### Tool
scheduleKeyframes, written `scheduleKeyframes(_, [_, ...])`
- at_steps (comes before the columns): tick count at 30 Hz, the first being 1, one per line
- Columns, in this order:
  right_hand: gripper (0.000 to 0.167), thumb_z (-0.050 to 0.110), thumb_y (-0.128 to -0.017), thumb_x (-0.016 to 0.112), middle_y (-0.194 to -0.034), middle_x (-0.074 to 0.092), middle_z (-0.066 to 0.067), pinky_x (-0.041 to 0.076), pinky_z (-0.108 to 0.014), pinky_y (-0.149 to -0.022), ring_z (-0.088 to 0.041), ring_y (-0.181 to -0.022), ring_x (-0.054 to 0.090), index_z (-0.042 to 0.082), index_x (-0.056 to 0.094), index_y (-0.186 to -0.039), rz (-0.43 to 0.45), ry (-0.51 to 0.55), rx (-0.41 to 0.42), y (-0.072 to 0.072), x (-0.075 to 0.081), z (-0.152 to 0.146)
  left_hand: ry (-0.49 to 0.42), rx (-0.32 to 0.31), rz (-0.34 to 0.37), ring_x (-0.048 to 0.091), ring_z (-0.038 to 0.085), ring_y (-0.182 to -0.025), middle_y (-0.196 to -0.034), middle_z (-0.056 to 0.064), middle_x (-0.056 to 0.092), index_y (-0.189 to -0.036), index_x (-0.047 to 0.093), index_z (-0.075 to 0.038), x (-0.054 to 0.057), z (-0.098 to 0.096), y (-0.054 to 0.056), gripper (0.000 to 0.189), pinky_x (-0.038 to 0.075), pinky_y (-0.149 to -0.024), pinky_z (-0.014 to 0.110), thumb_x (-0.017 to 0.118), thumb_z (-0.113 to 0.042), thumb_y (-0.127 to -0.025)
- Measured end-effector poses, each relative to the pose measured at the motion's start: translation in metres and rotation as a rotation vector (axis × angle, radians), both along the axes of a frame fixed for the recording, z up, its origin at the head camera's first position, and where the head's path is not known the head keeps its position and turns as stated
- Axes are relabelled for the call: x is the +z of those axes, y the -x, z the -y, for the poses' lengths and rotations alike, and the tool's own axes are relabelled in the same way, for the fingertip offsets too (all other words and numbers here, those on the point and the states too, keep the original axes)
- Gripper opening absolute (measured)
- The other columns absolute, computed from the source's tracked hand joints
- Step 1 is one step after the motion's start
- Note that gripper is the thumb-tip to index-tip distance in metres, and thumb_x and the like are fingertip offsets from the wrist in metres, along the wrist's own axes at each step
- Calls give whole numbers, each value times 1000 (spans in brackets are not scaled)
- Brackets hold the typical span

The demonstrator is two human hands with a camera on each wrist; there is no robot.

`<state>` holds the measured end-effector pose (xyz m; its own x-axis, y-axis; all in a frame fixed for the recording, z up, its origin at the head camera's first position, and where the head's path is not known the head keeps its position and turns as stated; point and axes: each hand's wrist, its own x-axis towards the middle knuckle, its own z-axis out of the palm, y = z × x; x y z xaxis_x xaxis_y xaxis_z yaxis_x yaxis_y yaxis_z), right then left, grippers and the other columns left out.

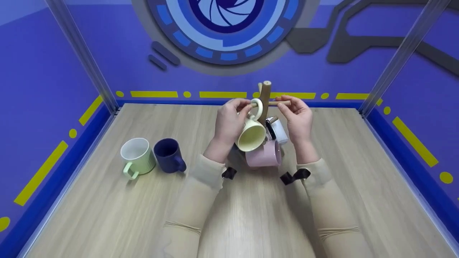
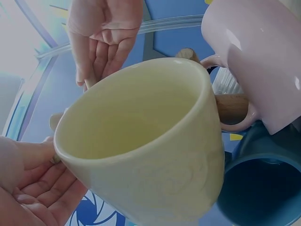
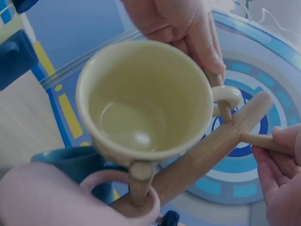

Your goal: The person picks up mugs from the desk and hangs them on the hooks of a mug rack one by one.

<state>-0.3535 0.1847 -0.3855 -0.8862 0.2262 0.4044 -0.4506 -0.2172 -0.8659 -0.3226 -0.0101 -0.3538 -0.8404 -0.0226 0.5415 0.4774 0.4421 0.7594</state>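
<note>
A wooden mug tree (image 1: 265, 95) stands near the back of the table. My left hand (image 1: 228, 120) pinches its left peg between thumb and fingers. From that peg hangs a pale yellow mug (image 1: 252, 136) by its handle, its mouth tilted towards me. The fingers of my right hand (image 1: 299, 116) pinch the end of the opposite peg (image 3: 265, 142), which is bare. Below hang a pink mug (image 1: 265, 154) and a dark teal mug (image 2: 261, 188), the latter mostly hidden in the head view. A whitish cup (image 1: 279, 130) is partly covered behind the trunk.
On the table to the left stand a light green mug (image 1: 138, 156) and a dark blue mug (image 1: 169, 156), both upright, close together. Blue panels (image 1: 43, 89) and metal posts (image 1: 80, 53) border the wooden table (image 1: 107, 215) at the back and sides.
</note>
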Motion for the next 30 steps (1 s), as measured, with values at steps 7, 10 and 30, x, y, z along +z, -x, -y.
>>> scheduleKeyframes(7, [25, -20, -85, 68, -96, 80, 2, 59, -20, -86, -12, -94, 75, -1, 74, -100, -156, -33, 13, -2, -7, -1, -8, 0, 67, 74, 20, -90, -103, 11, 79, -108, 78, -3, 2, 4, 8, 17, 60, -80, 24, 73, -14, -95])
scheduleKeyframes(10, [22, -21, -84, 68, -97, 80, 4, 59, -21, -87, -10, -96, 76, -8, 73, -101, -228, -111, -22, -4, -10, -1, -19, -3, 119, 74, 20, -93, -105, 12, 79, -110, 78, -3, 5, 7, 12, 19, 60, -83, 25, 73, -14, -96])
scheduleKeyframes(30, [27, -18, -77, 78, -99, 79, -19, 57, -25, -96, -22, -100, 76, -3, 79, -99, -746, -555, -244, -20, -12, 17, 110, 4, 281, 70, 18, -118, -122, 4, 77, -122, 77, -12, 21, 9, 50, 25, 56, -99, 26, 69, -16, -99])
